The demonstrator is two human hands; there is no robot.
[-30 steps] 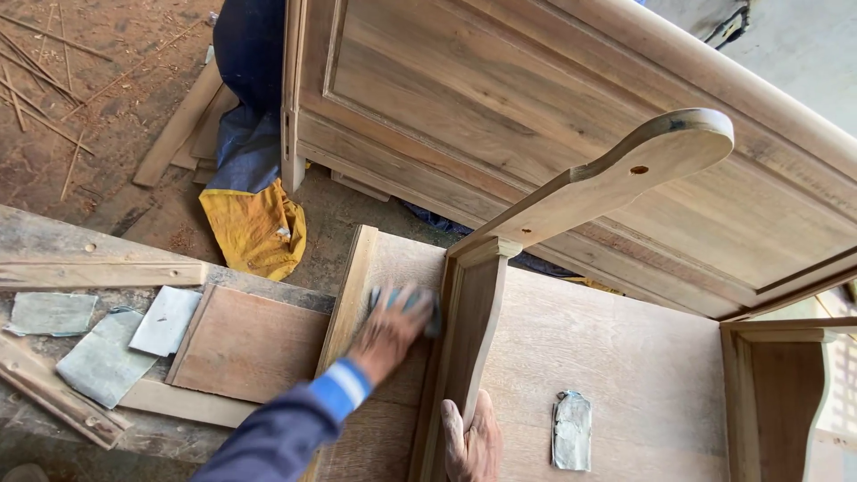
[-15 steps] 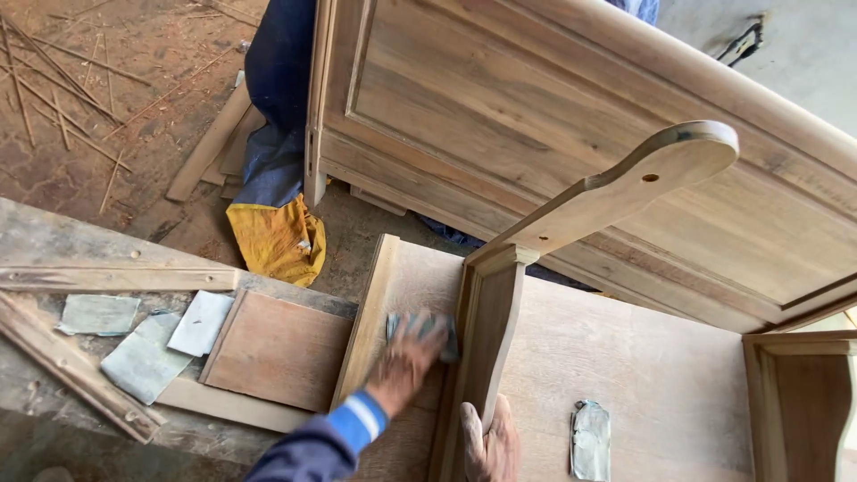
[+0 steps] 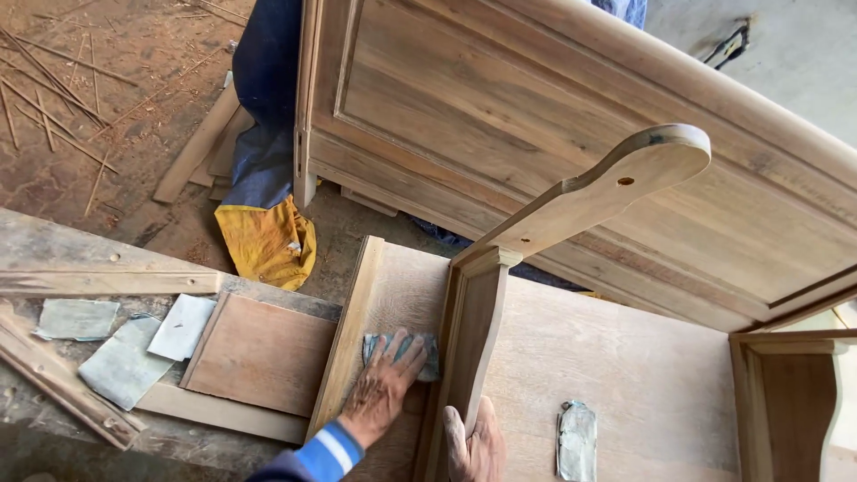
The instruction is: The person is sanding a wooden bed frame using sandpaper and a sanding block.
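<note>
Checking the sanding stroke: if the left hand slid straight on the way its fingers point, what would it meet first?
Probably the upright wooden divider just beyond the left hand and its sandpaper; depth is unclear.
</note>
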